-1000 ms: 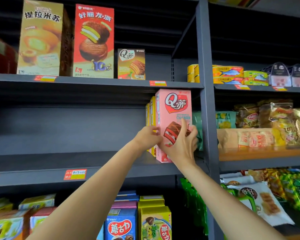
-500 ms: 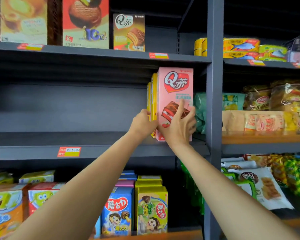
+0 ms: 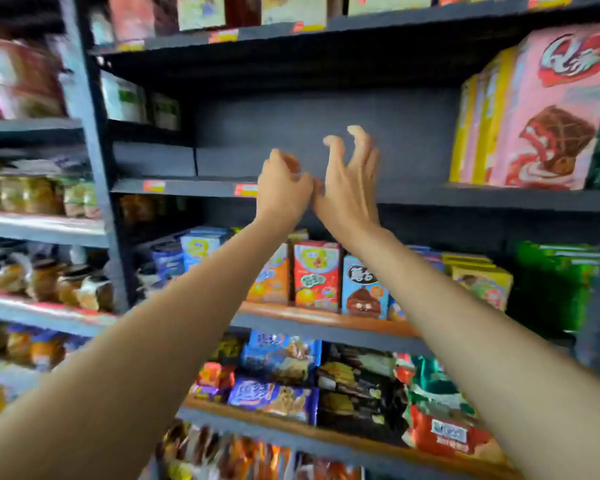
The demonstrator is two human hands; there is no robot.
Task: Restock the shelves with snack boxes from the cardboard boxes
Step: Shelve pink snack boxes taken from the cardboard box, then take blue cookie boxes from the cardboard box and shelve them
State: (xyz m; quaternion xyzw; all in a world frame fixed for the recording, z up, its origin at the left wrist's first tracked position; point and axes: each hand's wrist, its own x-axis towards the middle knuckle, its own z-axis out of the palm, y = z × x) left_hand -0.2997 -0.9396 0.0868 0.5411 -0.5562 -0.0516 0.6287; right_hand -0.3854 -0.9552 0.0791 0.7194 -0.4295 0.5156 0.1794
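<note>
A pink snack box (image 3: 555, 109) with a chocolate cake picture stands upright at the right end of the dark grey shelf (image 3: 413, 197), with yellow boxes (image 3: 471, 129) pressed against its left side. Both my hands are raised in front of the bare stretch of that shelf, well left of the pink box. My left hand (image 3: 283, 188) has loosely curled fingers and holds nothing. My right hand (image 3: 349, 181) is beside it, fingers spread and bent, also empty. The two hands nearly touch at the thumbs.
Small cartoon snack boxes (image 3: 317, 275) fill the shelf below, and bagged snacks (image 3: 278, 393) lie under that. A grey upright post (image 3: 94, 161) divides this bay from jars (image 3: 66, 289) on the left. Green packets (image 3: 555, 285) sit at the right.
Both hands have let go of the pink box and pulled away to the left. The view has swung left and down, so the box now sits at the far right.
</note>
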